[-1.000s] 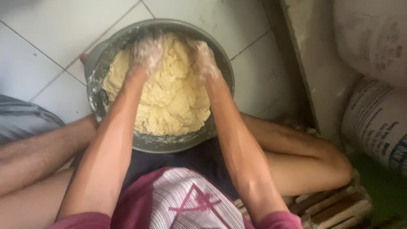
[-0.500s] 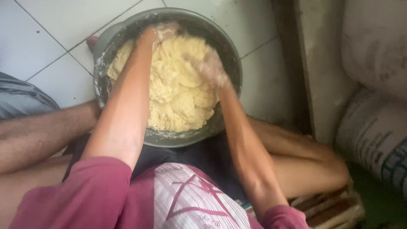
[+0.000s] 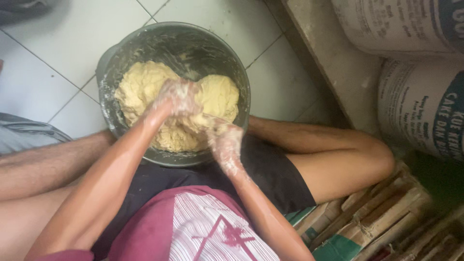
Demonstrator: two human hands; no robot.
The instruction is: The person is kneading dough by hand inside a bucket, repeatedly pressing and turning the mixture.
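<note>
Nearest, the right hand [image 3: 226, 140] digs clenched into the pale yellow dough [image 3: 145, 87] at the metal basin's [image 3: 227, 63] near rim. Just beyond, the left hand [image 3: 178, 96] grips a clump mid-mass. White floor tiles [image 3: 63, 43] lie behind; 2 printed sacks [image 3: 420, 106] crowd the right.

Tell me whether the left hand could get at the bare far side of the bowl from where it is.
Probably yes: the left hand rests on the dough, and nothing covers the bowl beyond it.
</note>
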